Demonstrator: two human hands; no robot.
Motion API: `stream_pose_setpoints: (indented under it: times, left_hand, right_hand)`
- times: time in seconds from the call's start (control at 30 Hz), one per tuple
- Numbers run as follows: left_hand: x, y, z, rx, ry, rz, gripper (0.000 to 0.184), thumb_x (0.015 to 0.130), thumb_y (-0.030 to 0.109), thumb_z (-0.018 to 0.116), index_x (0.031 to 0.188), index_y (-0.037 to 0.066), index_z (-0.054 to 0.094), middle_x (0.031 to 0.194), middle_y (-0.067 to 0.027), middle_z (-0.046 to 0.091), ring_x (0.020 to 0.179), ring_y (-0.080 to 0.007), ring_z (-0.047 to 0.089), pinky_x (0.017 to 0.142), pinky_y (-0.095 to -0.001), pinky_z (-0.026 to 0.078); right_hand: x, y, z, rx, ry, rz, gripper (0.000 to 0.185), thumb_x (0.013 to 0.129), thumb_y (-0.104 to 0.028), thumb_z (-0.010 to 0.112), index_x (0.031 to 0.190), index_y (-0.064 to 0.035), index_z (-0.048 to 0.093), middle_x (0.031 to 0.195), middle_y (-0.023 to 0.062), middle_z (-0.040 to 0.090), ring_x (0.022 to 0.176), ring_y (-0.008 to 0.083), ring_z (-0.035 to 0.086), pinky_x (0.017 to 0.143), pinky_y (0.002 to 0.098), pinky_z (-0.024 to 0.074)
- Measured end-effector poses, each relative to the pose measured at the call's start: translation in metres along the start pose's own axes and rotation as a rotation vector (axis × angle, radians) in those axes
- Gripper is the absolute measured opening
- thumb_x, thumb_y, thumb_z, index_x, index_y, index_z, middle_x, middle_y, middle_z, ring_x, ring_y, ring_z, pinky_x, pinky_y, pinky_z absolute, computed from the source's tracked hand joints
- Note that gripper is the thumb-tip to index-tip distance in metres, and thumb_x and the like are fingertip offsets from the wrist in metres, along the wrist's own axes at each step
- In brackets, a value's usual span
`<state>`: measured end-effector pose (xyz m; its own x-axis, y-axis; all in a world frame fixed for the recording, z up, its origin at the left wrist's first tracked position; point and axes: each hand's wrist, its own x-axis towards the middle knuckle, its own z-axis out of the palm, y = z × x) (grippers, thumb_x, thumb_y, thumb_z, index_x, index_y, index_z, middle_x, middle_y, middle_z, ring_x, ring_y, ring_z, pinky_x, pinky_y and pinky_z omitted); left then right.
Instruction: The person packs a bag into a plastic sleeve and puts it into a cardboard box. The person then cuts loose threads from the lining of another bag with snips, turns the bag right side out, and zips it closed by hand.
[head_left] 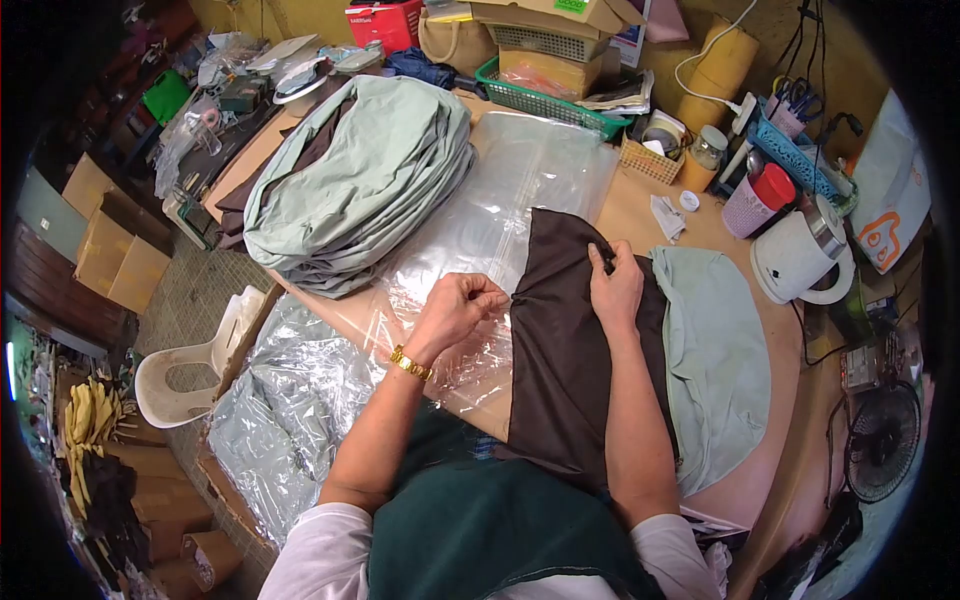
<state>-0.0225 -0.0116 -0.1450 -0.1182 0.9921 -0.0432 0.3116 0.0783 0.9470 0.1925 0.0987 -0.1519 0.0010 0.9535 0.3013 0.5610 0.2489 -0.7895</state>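
A dark brown fabric piece [560, 370] lies in front of me, joined to or lying over pale green fabric [718, 370] on its right. My left hand [458, 312], with a gold watch on the wrist, pinches the brown fabric's left edge, where small creases run from the fingertips. Near its upper right edge, my right hand [617, 288] is closed on a fold of the same fabric. Clear plastic bags [500, 190] lie flat beyond and under my left hand. A folded heap of pale green fabric [365, 180] rests at the upper left of the table.
A white kettle [795, 250] and a pink cup with a red top [760, 200] stand at the right. Green baskets [545, 105] and boxes line the back. Plastic-wrapped fabric [285, 410] fills a box at the left, beside a white chair [180, 385]. A fan [882, 440] sits lower right.
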Motion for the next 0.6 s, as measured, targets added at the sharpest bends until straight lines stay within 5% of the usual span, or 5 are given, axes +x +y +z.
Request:
stream_pose_setpoints:
  times: [0.13, 0.2, 0.3, 0.47, 0.6]
  left_hand:
    - [0.001, 0.006, 0.0, -0.275, 0.044, -0.092, 0.013, 0.091, 0.011, 0.066, 0.085, 0.0, 0.063, 0.08, -0.0063, 0.068, 0.073, -0.0133, 0.067, 0.062, -0.023, 0.054]
    - [-0.001, 0.008, -0.001, -1.056, -0.149, -0.241, 0.008, 0.096, 0.008, 0.058, 0.091, 0.001, 0.058, 0.091, -0.0081, 0.065, 0.091, -0.024, 0.07, 0.076, -0.0263, 0.06]
    - [-0.003, 0.008, 0.0, -1.307, -0.296, -0.196, 0.006, 0.096, 0.003, 0.053, 0.093, -0.002, 0.055, 0.103, -0.0136, 0.063, 0.106, -0.0365, 0.065, 0.085, -0.033, 0.061]
    - [-0.008, 0.021, 0.001, -1.215, -0.237, -0.143, 0.007, 0.096, 0.004, 0.053, 0.092, -0.002, 0.056, 0.099, -0.0133, 0.064, 0.111, -0.039, 0.061, 0.09, -0.0381, 0.058]
    - [-0.009, 0.024, 0.001, -1.143, -0.22, -0.118, 0.009, 0.096, 0.007, 0.055, 0.091, 0.0, 0.056, 0.098, -0.0108, 0.064, 0.107, -0.0328, 0.064, 0.09, -0.0372, 0.058]
  right_hand:
    - [-0.003, -0.008, -0.004, 0.027, -0.007, -0.034, 0.027, 0.088, -0.025, 0.068, 0.088, -0.0007, 0.056, 0.072, 0.0157, 0.063, 0.069, 0.0332, 0.063, 0.064, 0.0419, 0.0462]
    - [-0.003, -0.01, -0.008, -0.042, -0.078, -0.099, 0.027, 0.087, -0.026, 0.069, 0.091, -0.0026, 0.058, 0.082, 0.0134, 0.064, 0.073, 0.0329, 0.063, 0.067, 0.0419, 0.0471]
    - [-0.012, -0.035, -0.015, -0.092, 0.033, -0.275, 0.025, 0.086, -0.027, 0.07, 0.094, -0.005, 0.061, 0.093, 0.0108, 0.062, 0.08, 0.0329, 0.063, 0.071, 0.0423, 0.048]
    - [-0.03, -0.087, -0.045, -0.069, -0.096, -0.407, 0.021, 0.08, -0.021, 0.074, 0.093, -0.0068, 0.065, 0.094, 0.0082, 0.058, 0.082, 0.0306, 0.063, 0.071, 0.0411, 0.0486]
    - [-0.041, -0.098, -0.051, -0.1, -0.17, -0.568, 0.022, 0.071, -0.015, 0.078, 0.09, -0.008, 0.067, 0.086, 0.0047, 0.058, 0.074, 0.0255, 0.062, 0.067, 0.0378, 0.0478]
